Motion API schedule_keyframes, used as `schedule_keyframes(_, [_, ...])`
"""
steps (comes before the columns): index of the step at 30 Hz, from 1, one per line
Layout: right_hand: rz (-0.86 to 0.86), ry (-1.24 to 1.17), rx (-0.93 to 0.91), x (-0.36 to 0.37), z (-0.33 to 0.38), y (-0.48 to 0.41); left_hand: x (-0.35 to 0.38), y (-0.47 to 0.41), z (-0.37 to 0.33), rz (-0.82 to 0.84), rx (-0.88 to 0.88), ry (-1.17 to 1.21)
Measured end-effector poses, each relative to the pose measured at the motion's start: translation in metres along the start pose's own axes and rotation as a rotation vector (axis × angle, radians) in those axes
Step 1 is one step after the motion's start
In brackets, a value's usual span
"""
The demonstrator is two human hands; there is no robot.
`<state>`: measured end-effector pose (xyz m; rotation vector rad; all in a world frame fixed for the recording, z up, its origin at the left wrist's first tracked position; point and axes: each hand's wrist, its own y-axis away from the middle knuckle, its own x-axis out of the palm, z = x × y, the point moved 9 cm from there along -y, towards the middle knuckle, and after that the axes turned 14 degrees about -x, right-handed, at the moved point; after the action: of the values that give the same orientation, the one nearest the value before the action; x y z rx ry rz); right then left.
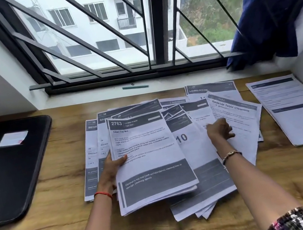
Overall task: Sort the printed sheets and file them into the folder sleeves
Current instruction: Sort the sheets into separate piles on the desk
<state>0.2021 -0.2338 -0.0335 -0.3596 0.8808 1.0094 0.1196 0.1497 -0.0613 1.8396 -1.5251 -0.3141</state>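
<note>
Left hand (113, 166) grips sheet stack (151, 165); black folder (7, 179) lies well apart.

One black folder (13, 170) lies left of the fanned heap of printed sheets (213, 180), too overlapped to count. One sheet bundle (149, 155) tops that heap; one separate stack (296, 110) lies right of it, one green pen (135, 87) and one blue cloth (270, 14) beyond.

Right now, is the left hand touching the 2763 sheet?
Touching. The head view shows the left hand gripping the 2763 sheet at its left edge, with the thumb lying on top of the paper.
</note>
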Motion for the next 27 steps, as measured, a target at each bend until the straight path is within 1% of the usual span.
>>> schedule_keyframes(3, [-0.044, -0.151, 0.012, -0.003, -0.002, -0.002, 0.006, 0.004, 0.0, -0.009, -0.004, -0.024])
schedule_keyframes(7, [-0.081, -0.297, -0.029, -0.012, 0.003, -0.002, 0.01, 0.003, 0.0, 0.004, -0.009, -0.027])
schedule_keyframes(10, [-0.177, -0.369, -0.079, -0.029, 0.011, -0.006, 0.017, 0.006, -0.003, 0.005, 0.001, -0.032])
schedule_keyframes(13, [-0.249, -0.402, -0.146, -0.046, 0.02, -0.009, 0.021, 0.006, -0.005, -0.002, 0.015, -0.062])
schedule_keyframes(17, [-0.394, -0.49, -0.112, -0.071, 0.017, -0.013, 0.024, 0.002, -0.003, 0.005, 0.008, -0.072])
schedule_keyframes(20, [-0.456, -0.537, -0.096, -0.085, 0.016, -0.013, 0.026, 0.0, -0.001, 0.017, -0.002, -0.068])
schedule_keyframes(23, [-0.49, -0.57, -0.072, -0.092, 0.013, -0.013, 0.026, -0.003, 0.002, 0.013, -0.007, -0.072])
schedule_keyframes(27, [-0.49, -0.582, -0.065, -0.092, 0.008, -0.015, 0.026, -0.006, 0.004, 0.014, -0.01, -0.086])
